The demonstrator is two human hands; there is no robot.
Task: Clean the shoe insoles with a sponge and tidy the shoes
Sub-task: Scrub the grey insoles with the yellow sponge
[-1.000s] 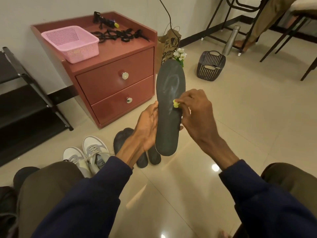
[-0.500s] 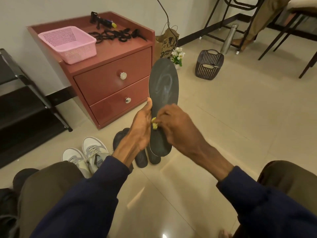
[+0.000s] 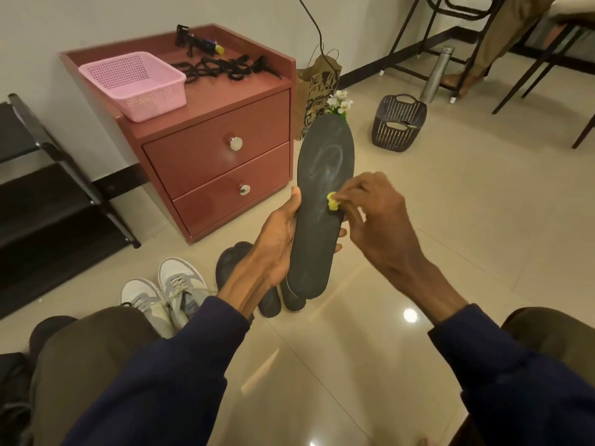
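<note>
Writing: the only print in view is black lettering on the brown paper bag (image 3: 317, 88) behind the drawer unit (image 3: 219, 149), and it's too broken up to read. The tongue tab on the nearer grey-white sneaker (image 3: 180, 284) has a mark, too small to make out. No brand shows on the insole.

State now:
- Left hand (image 3: 277, 243) holds the dark insole (image 3: 322, 252) upright-ish over the floor, heel end down and toe end up. The thumb lies along its left edge, and the fingers (image 3: 342, 232) wrap behind it, with tips showing at the right edge.
- Right hand (image 3: 380, 220) pinches a small yellow sponge (image 3: 332, 201) in curled fingers, pressed on the insole face near the right edge, about mid-length.
- There are pale wipe smears on the insole's upper half.
- More dark insoles (image 3: 267, 300) lie on the floor below the held one, just right of the sneaker pair.
- A pink basket (image 3: 135, 85) and a tangle of black laces (image 3: 222, 67) sit on top of the drawer unit.
- A dark mesh basket (image 3: 399, 122) and a metal bottle (image 3: 438, 72) stand on the floor beyond.

Diff vs 0.5 s ago:
- The sponge was lower, at the left edge and touching the left thumb. It's now up and across at the right edge.
- The left-hand grip is unchanged.
- The insole toe now overlaps the white flowers (image 3: 338, 101), where before it sat just under them.
- The sponge is back near its spot from 1 s ago.
</note>
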